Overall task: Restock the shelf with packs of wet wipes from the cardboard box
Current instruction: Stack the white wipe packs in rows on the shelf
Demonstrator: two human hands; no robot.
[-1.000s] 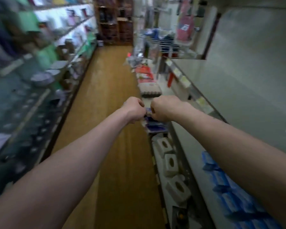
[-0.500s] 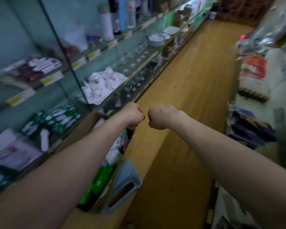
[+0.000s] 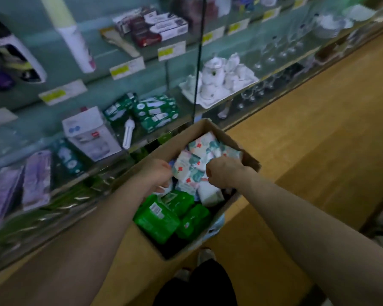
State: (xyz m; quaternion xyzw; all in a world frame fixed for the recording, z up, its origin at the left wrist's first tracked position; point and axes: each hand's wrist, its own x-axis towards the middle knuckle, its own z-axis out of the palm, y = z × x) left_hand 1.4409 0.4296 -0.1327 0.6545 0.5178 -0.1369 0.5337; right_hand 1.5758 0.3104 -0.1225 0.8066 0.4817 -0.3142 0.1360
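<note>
— Glass shelving (image 3: pixel 31 120) fills the left of my feed, with stock on every tier. The cardboard box (image 3: pixel 157 152) stands just beside its lower edge, flaps open.

— Why is it parked so close?

— My guess is that each pack then travels only a short way from box to shelf. The box seems to rest on something pale blue (image 3: pixel 217 226), though I cannot tell what it is.

— And the hands?

— The left hand (image 3: pixel 156 174) is down inside the box, fingers curled under the left edge of a floral pack (image 3: pixel 189 168). The right hand (image 3: pixel 223 175) is clenched over the pack's right edge. Both grasp that one pack, which sits tilted on top of the heap, touching the packs beneath it.

— Two hands for one pack?

— It looks soft and wedged among its neighbours, so I judge that a grip at both ends keeps it from buckling as it comes free.

— Where are the others?

— In the box. There are more floral ones at the far end and green packs (image 3: pixel 157 219) at the near end. I can make out none of the floral kind on the shelf, but the picture is blurred there. Wooden floor (image 3: pixel 318 151) runs off to the right.
</note>
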